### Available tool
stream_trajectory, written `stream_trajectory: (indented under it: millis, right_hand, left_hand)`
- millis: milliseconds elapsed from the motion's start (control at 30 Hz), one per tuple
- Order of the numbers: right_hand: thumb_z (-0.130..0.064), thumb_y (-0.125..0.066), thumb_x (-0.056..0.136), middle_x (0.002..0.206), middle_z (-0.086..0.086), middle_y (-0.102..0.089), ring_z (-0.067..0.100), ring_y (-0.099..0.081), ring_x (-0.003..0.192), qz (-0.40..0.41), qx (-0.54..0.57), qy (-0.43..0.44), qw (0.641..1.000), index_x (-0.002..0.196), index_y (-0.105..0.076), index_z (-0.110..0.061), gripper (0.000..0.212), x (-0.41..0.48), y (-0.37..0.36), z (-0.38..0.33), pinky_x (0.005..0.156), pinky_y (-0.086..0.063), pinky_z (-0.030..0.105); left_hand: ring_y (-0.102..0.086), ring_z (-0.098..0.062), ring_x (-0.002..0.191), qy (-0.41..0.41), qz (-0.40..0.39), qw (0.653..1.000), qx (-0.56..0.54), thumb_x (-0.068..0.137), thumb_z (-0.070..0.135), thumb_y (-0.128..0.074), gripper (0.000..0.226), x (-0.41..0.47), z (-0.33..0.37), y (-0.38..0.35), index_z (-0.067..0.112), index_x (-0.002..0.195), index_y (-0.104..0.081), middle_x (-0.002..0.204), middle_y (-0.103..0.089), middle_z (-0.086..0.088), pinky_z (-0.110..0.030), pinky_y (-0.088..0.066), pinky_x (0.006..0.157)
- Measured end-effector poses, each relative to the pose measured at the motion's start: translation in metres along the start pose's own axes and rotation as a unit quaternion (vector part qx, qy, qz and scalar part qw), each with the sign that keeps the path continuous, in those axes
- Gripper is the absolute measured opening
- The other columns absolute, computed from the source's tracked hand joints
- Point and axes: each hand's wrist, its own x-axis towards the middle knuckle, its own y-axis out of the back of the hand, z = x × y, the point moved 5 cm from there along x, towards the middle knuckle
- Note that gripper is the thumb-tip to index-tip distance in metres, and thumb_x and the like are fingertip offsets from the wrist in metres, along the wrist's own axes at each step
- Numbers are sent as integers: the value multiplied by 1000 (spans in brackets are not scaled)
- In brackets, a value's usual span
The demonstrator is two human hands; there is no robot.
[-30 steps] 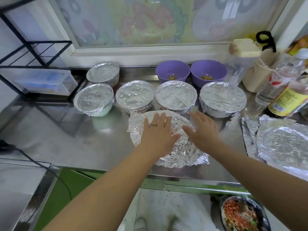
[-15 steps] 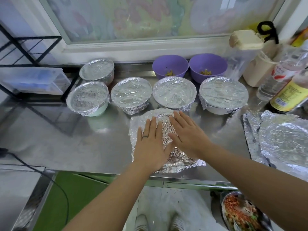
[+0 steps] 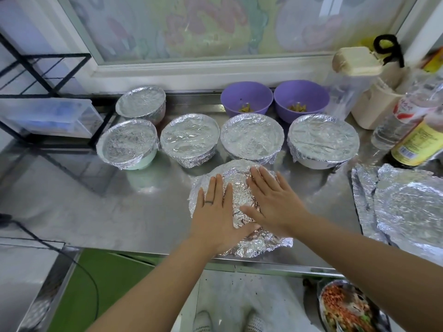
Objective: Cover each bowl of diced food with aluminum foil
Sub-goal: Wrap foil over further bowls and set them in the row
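A crinkled sheet of aluminum foil (image 3: pixel 236 188) lies flat on the steel counter near its front edge. My left hand (image 3: pixel 217 214) and my right hand (image 3: pixel 272 202) both press flat on it, fingers straight. Behind the sheet stand several foil-covered bowls (image 3: pixel 251 137) in a row, with one more covered bowl (image 3: pixel 141 103) further back on the left. Two purple bowls (image 3: pixel 247 97) (image 3: pixel 301 98) with a little diced food stand uncovered at the back.
More used foil sheets (image 3: pixel 407 202) lie at the right. Bottles (image 3: pixel 417 144) and a plastic jug (image 3: pixel 350 75) crowd the back right corner. A black wire rack (image 3: pixel 48 75) with a clear box stands at the left. A bowl of chopped food (image 3: pixel 345 307) sits below the counter.
My right hand slid left from the foil's right side onto its middle, beside my left hand. The left hand stayed flat on the sheet.
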Motion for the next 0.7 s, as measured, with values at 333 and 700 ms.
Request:
stream_trajectory:
  millis: [333, 700]
  right_hand:
    - [-72, 19, 84, 164, -3, 24, 18, 30, 148, 18, 27, 19, 999, 159, 9, -21, 91, -7, 15, -2, 123, 14, 48]
    - [-66, 7, 92, 168, -2, 5, 13, 5, 155, 42, 54, 54, 996, 161, -1, -18, 84, 14, 12, 7, 125, -2, 33]
  left_hand:
    - [33, -20, 148, -74, -18, 997, 29, 70, 96, -11, 121, 10, -2, 21, 18, 159, 17, 162, 34, -3, -51, 13, 123]
    - [28, -19, 151, -97, 47, 993, 49, 81, 94, -13, 118, 23, 8, 6, 10, 159, 15, 165, 26, -5, -49, 8, 125]
